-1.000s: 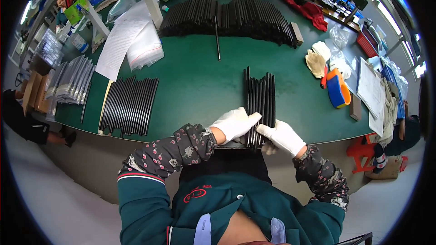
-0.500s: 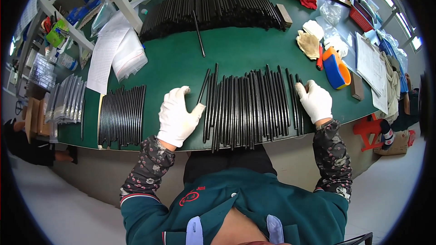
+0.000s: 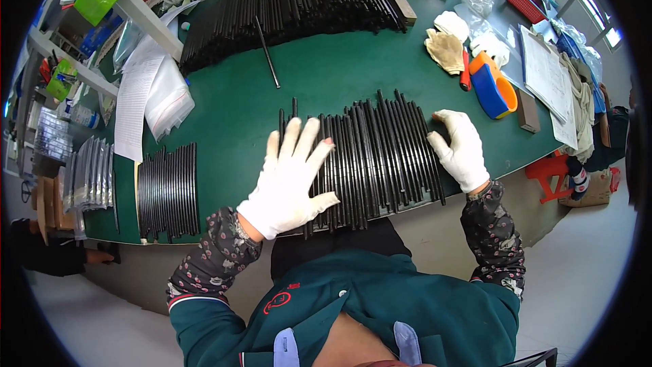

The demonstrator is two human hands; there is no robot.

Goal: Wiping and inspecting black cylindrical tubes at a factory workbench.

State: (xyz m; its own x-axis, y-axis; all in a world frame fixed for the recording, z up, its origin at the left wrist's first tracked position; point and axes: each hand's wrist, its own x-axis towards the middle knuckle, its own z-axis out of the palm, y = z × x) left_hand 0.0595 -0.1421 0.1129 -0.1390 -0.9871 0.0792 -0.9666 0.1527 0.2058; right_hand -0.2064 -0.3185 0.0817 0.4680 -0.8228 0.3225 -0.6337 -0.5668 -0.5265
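A row of black rods [image 3: 380, 156] lies side by side near the table's front edge, its ends uneven. My left hand [image 3: 285, 180], in a white glove with bare fingertips, is spread flat over the row's left end and hides part of those rods. At the opposite end, my right hand [image 3: 463, 149], gloved the same way, curves beside the outermost rods with thumb and fingers apart and nothing between them. A single black rod [image 3: 268, 53] lies apart, its far end against a large pile of black rods [image 3: 292, 10] at the back.
A smaller row of black rods [image 3: 167, 190] lies left, beside bagged rods [image 3: 94, 173] and paper sheets [image 3: 138, 105]. On the right are a blue-orange tape dispenser-like holder [image 3: 494, 88], a red-handled tool [image 3: 465, 71], gloves [image 3: 445, 52], a block [image 3: 527, 111] and a clipboard [image 3: 547, 81].
My left hand has moved right and spread over the row's left end. The loose rods at the right side now lie close against the row. The whole view has shifted slightly.
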